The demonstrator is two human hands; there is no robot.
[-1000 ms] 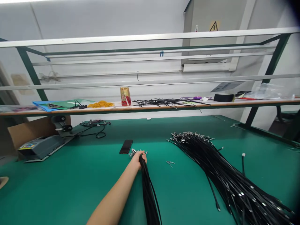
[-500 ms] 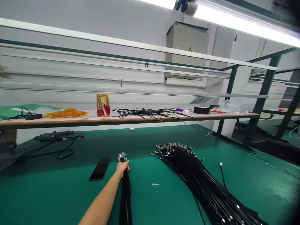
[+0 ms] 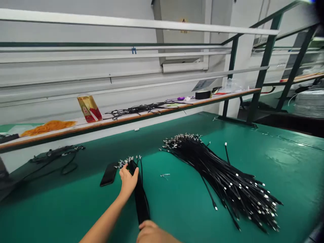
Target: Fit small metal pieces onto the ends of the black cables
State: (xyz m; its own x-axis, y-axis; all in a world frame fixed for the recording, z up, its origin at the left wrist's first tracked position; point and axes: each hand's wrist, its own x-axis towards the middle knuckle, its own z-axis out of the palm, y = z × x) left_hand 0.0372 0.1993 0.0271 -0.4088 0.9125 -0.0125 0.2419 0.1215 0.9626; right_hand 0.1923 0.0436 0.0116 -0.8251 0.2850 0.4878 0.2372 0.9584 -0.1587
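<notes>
A bundle of black cables (image 3: 140, 199) with pale metal ends lies on the green table, left of centre. Near its connector end, my left hand (image 3: 128, 179) rests on the cables with thumb and fingers apart. At the bottom edge my right hand (image 3: 152, 232) is wrapped round the lower part of the same bundle. To the right lies a larger heap of black cables (image 3: 210, 163), touched by neither hand. A black phone (image 3: 108, 174) is just left of my left hand.
Small thin pieces (image 3: 165, 175) lie between the two bundles. Tangled black cables (image 3: 58, 153) are at the back left. The raised shelf (image 3: 108, 127) holds a red and gold packet (image 3: 90, 108), orange bands (image 3: 48, 127) and black tape (image 3: 203, 95).
My left hand has loosened its grip and its fingers have spread; the cable ends have fanned out. My right hand has come into view on the bundle. The camera view has turned and tilted down.
</notes>
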